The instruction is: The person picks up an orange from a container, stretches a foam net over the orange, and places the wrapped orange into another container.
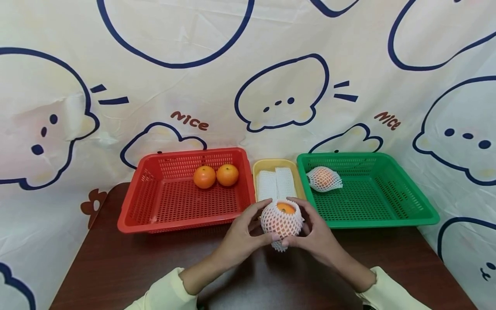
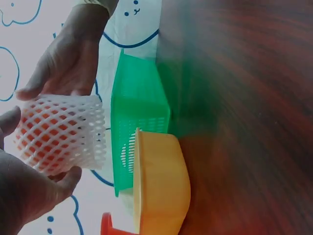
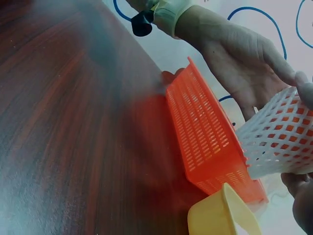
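An orange in a white foam net sleeve [image 1: 281,220] is held between both hands above the front of the table. My left hand [image 1: 241,234] grips its left side, fingers behind and thumb in front. On the opposite side my right hand [image 1: 320,236] curls round it the same way. The orange's bare top shows through the net's upper opening, and loose netting hangs below the fruit. In the left wrist view the netting [image 2: 58,132] wraps the orange and extends past it. Two bare oranges [image 1: 204,177] sit in the red basket [image 1: 166,221].
Behind the hands stands a yellow tray [image 1: 274,162] with white foam net sleeves [image 1: 285,183]. To its right, a green basket [image 1: 387,221] contains one netted orange [image 1: 324,179]. The dark wooden table [image 1: 128,267] meets a printed cloth [image 1: 217,94] at the back.
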Demonstrator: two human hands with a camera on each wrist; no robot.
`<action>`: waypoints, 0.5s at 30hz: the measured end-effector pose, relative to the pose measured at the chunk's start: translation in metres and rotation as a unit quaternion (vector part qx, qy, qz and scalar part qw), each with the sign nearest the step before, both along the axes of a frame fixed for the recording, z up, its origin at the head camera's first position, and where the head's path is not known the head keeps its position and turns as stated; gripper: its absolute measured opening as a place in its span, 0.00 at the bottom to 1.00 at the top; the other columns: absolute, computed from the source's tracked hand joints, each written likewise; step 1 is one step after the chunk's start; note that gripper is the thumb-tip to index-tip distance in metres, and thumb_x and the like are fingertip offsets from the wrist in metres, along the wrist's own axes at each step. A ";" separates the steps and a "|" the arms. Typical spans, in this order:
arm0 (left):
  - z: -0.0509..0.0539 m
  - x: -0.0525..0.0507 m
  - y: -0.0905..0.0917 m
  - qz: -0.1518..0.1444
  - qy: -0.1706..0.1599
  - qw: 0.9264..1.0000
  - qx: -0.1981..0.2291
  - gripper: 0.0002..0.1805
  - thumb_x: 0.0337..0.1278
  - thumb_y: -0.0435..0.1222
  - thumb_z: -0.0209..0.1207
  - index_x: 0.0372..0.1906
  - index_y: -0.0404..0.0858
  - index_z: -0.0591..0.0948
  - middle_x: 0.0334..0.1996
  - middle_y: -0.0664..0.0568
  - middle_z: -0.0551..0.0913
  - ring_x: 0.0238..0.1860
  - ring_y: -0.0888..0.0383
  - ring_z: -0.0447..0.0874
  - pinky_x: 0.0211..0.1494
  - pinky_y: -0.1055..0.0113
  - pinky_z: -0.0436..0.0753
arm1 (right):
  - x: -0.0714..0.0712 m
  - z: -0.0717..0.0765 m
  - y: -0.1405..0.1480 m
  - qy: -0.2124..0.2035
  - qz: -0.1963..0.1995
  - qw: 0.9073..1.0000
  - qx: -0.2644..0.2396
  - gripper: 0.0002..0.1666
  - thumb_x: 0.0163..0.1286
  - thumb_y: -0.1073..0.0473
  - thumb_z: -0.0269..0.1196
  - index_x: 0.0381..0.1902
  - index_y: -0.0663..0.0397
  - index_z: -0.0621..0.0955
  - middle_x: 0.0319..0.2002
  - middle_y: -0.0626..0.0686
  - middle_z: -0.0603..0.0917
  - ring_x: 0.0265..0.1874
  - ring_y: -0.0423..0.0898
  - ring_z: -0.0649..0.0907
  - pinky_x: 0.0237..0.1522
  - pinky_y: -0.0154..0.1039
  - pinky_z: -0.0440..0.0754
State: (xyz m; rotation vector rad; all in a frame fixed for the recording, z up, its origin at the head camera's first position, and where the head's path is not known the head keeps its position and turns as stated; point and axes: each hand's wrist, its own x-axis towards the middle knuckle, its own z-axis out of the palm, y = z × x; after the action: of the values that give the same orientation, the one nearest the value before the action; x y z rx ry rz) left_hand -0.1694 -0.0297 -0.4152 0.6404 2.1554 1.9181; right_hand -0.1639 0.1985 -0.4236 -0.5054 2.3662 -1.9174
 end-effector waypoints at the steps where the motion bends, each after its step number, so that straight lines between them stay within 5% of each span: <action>1: 0.001 0.000 0.000 -0.001 0.002 1.000 -0.006 0.41 0.57 0.39 0.74 0.75 0.48 0.69 0.69 0.52 0.74 0.66 0.55 0.75 0.68 0.63 0.76 | 0.000 0.000 0.000 -0.002 0.004 1.000 -0.004 0.51 0.55 0.61 0.80 0.73 0.54 0.66 0.69 0.57 0.69 0.63 0.40 0.75 0.60 0.27 0.78; 15: 0.000 -0.003 0.003 -0.008 -0.032 0.999 0.008 0.42 0.51 0.39 0.77 0.72 0.48 0.72 0.68 0.51 0.75 0.61 0.55 0.78 0.62 0.70 0.80 | 0.003 -0.001 0.008 0.009 0.017 0.998 0.059 0.48 0.58 0.57 0.79 0.73 0.39 0.68 0.68 0.51 0.73 0.60 0.48 0.77 0.58 0.34 0.81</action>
State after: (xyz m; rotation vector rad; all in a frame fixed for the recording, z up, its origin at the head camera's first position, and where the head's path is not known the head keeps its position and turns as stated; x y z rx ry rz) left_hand -0.1722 -0.0272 -0.4156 0.5885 2.0923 1.9228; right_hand -0.1607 0.2065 -0.4248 -0.5539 2.4473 -1.7527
